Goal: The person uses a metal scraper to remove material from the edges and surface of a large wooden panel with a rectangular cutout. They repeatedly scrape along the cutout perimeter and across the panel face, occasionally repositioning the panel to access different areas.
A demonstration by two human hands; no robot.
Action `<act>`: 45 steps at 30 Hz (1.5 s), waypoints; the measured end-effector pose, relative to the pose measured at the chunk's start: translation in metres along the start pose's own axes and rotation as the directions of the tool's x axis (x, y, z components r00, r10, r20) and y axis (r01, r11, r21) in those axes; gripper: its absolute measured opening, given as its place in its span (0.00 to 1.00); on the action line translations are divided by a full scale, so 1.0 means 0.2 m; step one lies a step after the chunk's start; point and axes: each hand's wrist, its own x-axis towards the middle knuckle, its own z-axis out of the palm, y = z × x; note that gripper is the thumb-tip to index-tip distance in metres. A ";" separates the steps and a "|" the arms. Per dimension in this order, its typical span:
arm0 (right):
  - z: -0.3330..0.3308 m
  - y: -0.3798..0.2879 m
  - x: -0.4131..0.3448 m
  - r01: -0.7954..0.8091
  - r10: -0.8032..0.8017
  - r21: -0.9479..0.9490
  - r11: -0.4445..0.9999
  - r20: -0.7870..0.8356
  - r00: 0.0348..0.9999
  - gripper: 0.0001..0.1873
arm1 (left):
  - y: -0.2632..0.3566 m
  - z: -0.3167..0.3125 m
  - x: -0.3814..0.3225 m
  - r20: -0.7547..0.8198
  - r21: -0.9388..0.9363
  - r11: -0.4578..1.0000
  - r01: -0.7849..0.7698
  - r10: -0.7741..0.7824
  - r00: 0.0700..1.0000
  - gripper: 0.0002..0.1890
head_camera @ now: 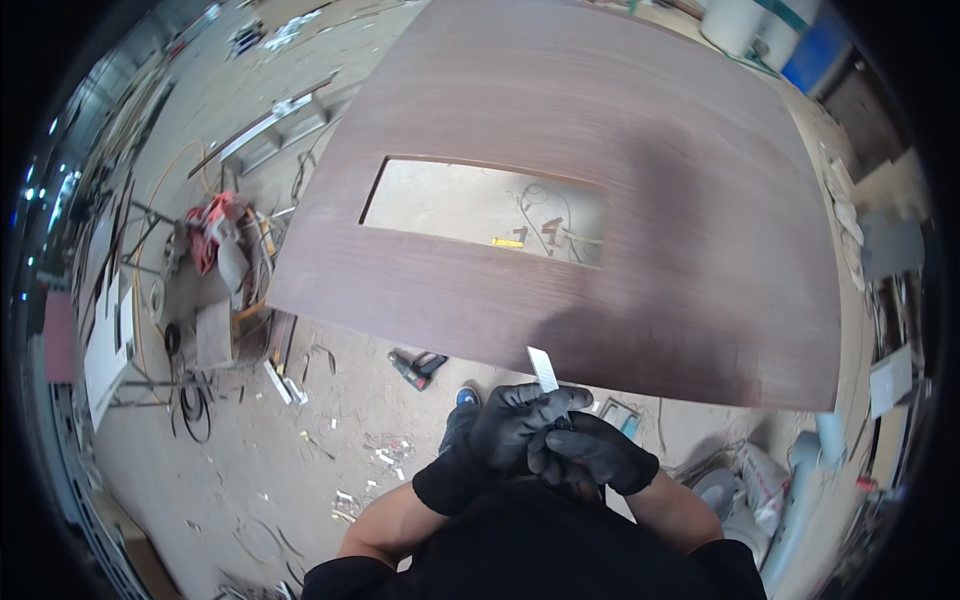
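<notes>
Both my hands wear black gloves and meet close to my chest, just off the near edge of a large brown wood-grain panel (465, 315). Between the fingers of my left hand (506, 427) is a snap-off knife blade (543, 369), its scored flat end pointing up and away from me over the panel's edge. Touching the left fingers, my right hand (607, 450) is curled around a small black piece (562, 422) at the blade's lower end. The gloves hide most of that piece, so I cannot tell whether the blade is joined to it.
A rectangular cutout (450, 199) in the panel shows a yellow-handled tool (508, 242) and cable below. On the floor lie a pistol-shaped power tool (417, 369) and scattered scraps (390, 454). Sacks (761, 480) and a blue-grey pipe (791, 510) stand at right, a cluttered stand (217, 330) at left.
</notes>
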 end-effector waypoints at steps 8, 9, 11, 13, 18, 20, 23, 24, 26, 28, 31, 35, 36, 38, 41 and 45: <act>-0.15 -0.11 0.14 -0.062 0.064 -0.045 0.997 0.048 0.997 0.14 | 0.06 -0.23 0.15 -0.379 0.453 0.722 -0.523 0.687 0.620 0.19; -0.21 -0.10 0.14 -0.050 0.050 0.012 0.999 -0.013 0.999 0.15 | 0.04 -0.29 0.16 -0.432 0.366 0.751 -0.550 0.661 0.614 0.20; -0.33 -0.10 0.13 -0.007 0.020 0.121 0.993 -0.105 0.994 0.17 | -0.03 -0.36 0.07 -0.468 -0.045 0.897 -0.440 0.370 0.803 0.25; -0.42 -0.12 0.09 0.181 -0.148 0.258 0.949 -0.140 0.979 0.23 | -0.18 -0.44 0.09 -0.434 -0.201 0.969 -0.145 0.045 0.900 0.31; -0.53 -0.33 -0.09 0.312 -0.246 0.116 0.943 -0.390 0.887 0.31 | -0.23 -0.24 0.50 -0.347 -0.273 0.953 -0.134 0.032 0.937 0.22; -0.59 -0.42 -0.14 0.291 -0.276 -0.050 0.956 -0.500 0.821 0.30 | -0.20 -0.19 0.63 -0.373 -0.323 0.938 -0.128 -0.002 0.928 0.23; -0.69 -0.57 -0.18 0.305 -0.443 -0.341 0.889 -0.479 0.758 0.26 | -0.17 -0.17 0.74 -0.456 -0.358 0.912 -0.202 0.018 0.890 0.17; -0.74 -0.63 -0.20 0.246 -0.458 -0.449 0.859 -0.460 0.760 0.25 | -0.14 -0.14 0.75 -0.477 -0.357 0.907 -0.223 0.028 0.879 0.18; -0.84 -0.76 -0.21 0.123 -0.469 -0.635 0.763 -0.413 0.780 0.23 | -0.09 -0.07 0.73 -0.531 -0.354 0.898 -0.260 0.036 0.847 0.19; -0.98 -0.87 -0.19 0.060 -0.542 -0.832 0.551 -0.302 0.784 0.21 | -0.08 -0.04 0.73 -0.596 -0.264 0.911 -0.318 0.106 0.796 0.20; -1.04 -1.07 -0.01 0.056 -0.565 -0.997 0.061 0.011 0.825 0.20 | -0.10 -0.06 0.71 -0.706 -0.077 0.923 -0.378 0.217 0.675 0.21; -1.08 -1.27 0.22 0.215 -0.342 -0.906 -0.364 0.345 0.874 0.20 | -0.26 -0.14 0.74 -0.796 -0.062 0.883 -0.466 0.239 0.557 0.20; -1.10 -1.30 0.29 0.254 -0.275 -0.881 -0.399 0.379 0.884 0.20 | -0.26 -0.15 0.72 -0.806 -0.079 0.890 -0.450 0.208 0.554 0.20; -1.10 -1.33 0.41 0.337 -0.186 -0.833 -0.440 0.451 0.873 0.16 | -0.19 -0.08 0.72 -0.843 -0.123 0.847 -0.516 0.185 0.505 0.19; -1.11 -1.37 0.57 0.443 -0.048 -0.716 -0.539 0.552 0.833 0.18 | -0.16 -0.04 0.70 -0.897 -0.134 0.807 -0.575 0.148 0.416 0.20; -1.09 -1.39 0.72 0.563 0.079 -0.635 -0.529 0.624 0.777 0.14 | -0.37 -0.06 0.60 -0.823 0.074 0.693 -0.717 0.448 0.349 0.22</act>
